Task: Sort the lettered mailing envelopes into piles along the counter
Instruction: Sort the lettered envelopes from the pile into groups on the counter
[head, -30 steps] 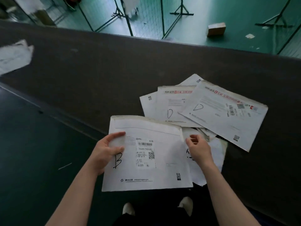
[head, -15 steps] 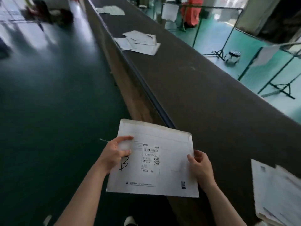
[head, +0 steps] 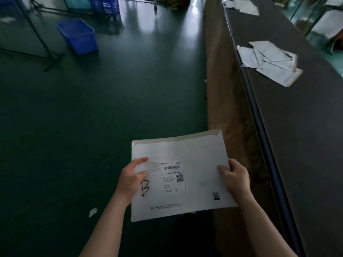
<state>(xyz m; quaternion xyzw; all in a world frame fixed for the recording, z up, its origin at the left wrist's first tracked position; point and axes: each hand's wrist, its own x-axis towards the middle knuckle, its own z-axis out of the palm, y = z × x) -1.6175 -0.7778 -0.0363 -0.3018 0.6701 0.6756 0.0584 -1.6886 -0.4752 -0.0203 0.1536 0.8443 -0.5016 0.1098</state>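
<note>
I see one white rectangular paper envelope marked B (head: 178,175), held over dark green floor (head: 92,127), left of long dark surface (head: 306,136). Left hand (head: 132,179) pinches left edge, right hand (head: 234,178) pinches right edge. Long axis left-right, printed face up. Two envelope piles on surface: near (head: 271,62), far (head: 243,5). One blue plastic bin (head: 78,35) on floor.

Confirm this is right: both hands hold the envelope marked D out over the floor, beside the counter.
Not quite. The head view shows the envelope carries a handwritten B, not a D. The rest stands: the left hand and the right hand both grip it, held out over the floor, beside the counter.
</note>
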